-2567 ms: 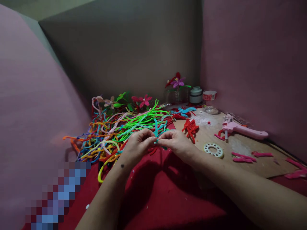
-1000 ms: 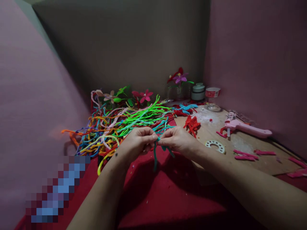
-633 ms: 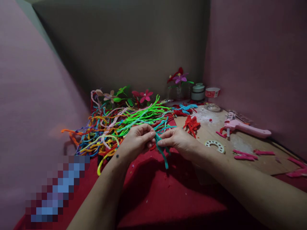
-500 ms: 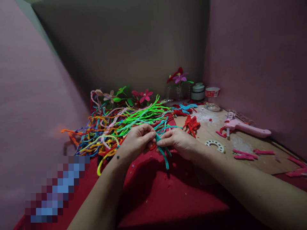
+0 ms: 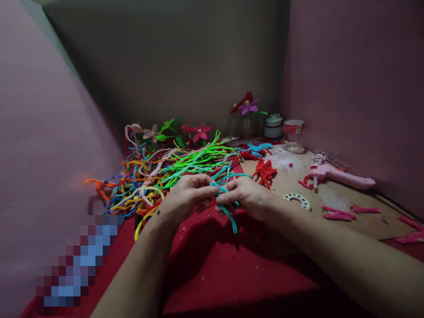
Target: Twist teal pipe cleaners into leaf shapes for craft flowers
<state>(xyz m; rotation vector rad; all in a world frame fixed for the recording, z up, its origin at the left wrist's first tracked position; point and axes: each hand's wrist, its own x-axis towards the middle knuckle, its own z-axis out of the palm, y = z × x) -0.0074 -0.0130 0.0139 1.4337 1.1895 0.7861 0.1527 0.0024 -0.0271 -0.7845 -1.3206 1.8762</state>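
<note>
Turquoise chenille stem (image 5: 231,217): a loose tail points down and to the right below the fingertips, where 2.6 seconds earlier a length stands upright above them.
Left hand (image 5: 188,193): thumb and forefinger pinch the stem near its upper end, the remaining fingers curled beneath.
Right hand (image 5: 247,194): thumb and fingers grip the same stem just beside the left fingertips.
Between the thumbs: a short stretch of turquoise bridges the two grips, above the red cloth; whether it is one folded piece or several cannot be told.
Red cloth (image 5: 238,274): spreads below both hands, carrying their shadows and a few pale specks.
Chenille pile (image 5: 127,194): a tangle of orange, blue, purple, pink and yellow strands lies beyond the left hand, bright green stems (image 5: 205,158) heaped across its right side.
Red bundle (image 5: 265,172): folded strips sit just beyond the right hand, near a blue bundle (image 5: 258,149).
Cardboard sheet (image 5: 361,227): extends to the right, bearing a pale ring (image 5: 300,198) pierced with holes, its near edge hidden by the right forearm.
Pink glue gun (image 5: 346,177): rests on its side farther right, magenta strips (image 5: 338,215) in front of it.
Back row: a pink flower (image 5: 201,131), a purple flower (image 5: 247,107), a grey-green jar (image 5: 273,127) and a clear tub with a red label (image 5: 293,127) line the dim wall.
</note>
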